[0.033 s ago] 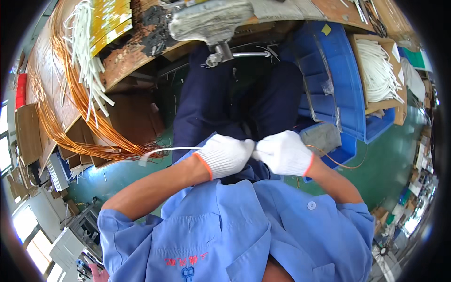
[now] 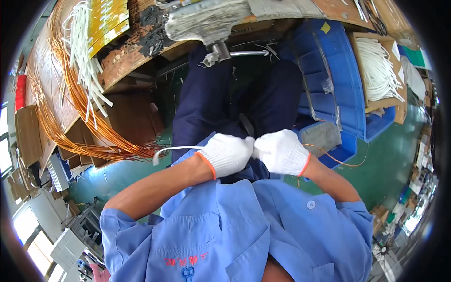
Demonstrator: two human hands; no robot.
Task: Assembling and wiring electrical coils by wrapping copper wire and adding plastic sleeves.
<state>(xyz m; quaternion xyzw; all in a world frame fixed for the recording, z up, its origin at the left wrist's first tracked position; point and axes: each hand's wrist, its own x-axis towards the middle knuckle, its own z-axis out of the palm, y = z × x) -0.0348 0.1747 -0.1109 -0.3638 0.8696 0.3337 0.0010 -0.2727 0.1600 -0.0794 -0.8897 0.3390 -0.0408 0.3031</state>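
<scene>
My left hand (image 2: 228, 152) and my right hand (image 2: 282, 151), both in white knitted gloves with orange cuffs, meet in front of my waist with fingers closed. Out of the left fist a thin white sleeving tube (image 2: 174, 148) runs to the left, its free end bent down. From the right hand's wrist side a copper wire (image 2: 334, 160) curves away to the right. What lies between the fingertips is hidden by the gloves. A bundle of long copper wires (image 2: 89, 149) hangs off the table to the left, its ends near the tube.
White tubes (image 2: 81, 51) and yellow strips (image 2: 108, 23) lie on the worn wooden table (image 2: 123, 63). A metal fixture (image 2: 206, 23) juts over its edge above my knees. At right stand a tilted blue crate (image 2: 336, 84) and a carton (image 2: 399, 89) of white tubes.
The white tube's free end has moved right, closer to my left hand, so less of it sticks out. Both hands stay together, shifting only slightly.
</scene>
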